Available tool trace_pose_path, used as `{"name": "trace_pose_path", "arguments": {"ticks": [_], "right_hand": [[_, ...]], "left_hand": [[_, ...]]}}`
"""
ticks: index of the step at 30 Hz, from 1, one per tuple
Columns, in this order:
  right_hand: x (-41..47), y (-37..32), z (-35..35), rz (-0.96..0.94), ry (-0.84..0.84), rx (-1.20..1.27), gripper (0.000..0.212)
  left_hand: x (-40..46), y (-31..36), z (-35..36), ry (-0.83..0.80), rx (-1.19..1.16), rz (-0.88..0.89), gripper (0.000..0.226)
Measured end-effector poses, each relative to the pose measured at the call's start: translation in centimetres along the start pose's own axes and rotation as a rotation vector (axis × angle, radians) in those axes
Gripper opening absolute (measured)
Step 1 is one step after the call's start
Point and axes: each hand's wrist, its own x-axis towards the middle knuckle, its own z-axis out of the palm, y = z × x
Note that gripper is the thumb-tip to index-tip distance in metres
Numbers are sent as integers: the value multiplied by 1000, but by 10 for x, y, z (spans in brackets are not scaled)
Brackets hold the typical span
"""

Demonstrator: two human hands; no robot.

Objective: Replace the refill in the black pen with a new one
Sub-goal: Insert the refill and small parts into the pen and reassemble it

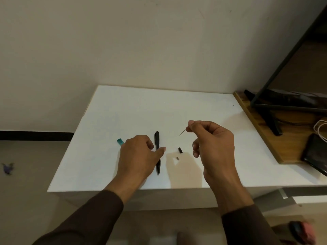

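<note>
A black pen lies lengthwise on the white table, its tip toward me. My left hand hovers over its left side with fingers spread, the thumb crossing the pen's barrel. My right hand is raised to the right, thumb and forefinger pinched on a thin refill that points down-left. A small black pen piece and a tiny grey part lie on the table between my hands. A teal object pokes out from behind my left hand.
A wooden board lies at the table's right side with a black monitor stand, a white cable and a dark phone. The wall stands right behind the table. Floor lies to the left.
</note>
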Motion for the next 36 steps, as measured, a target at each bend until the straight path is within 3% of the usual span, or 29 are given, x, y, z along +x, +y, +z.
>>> {"name": "trace_pose_path", "arguments": {"ticks": [9,13,17,19,22,36], "right_hand": [[1,1,-2,19,-21,30,15],[2,-4,-3,20,-34,137,11],[2,-12,-1,-12,-34,227,8],[0,-18,3,-32,-56,276,6],[-5,-24,9,-68,-97,317,6],[-25,-32,34,-287,-136,249,8]], "left_hand": [[5,4,8,34,-62,-4,15],[6,6,-27,46,-238,109,7],[6,4,-66,-86,-557,162,2],[2,0,-79,-136,-661,165,11],[-5,-8,-90,-166,-703,146,24],[-10,-19,-103,-202,-745,177,18]]}}
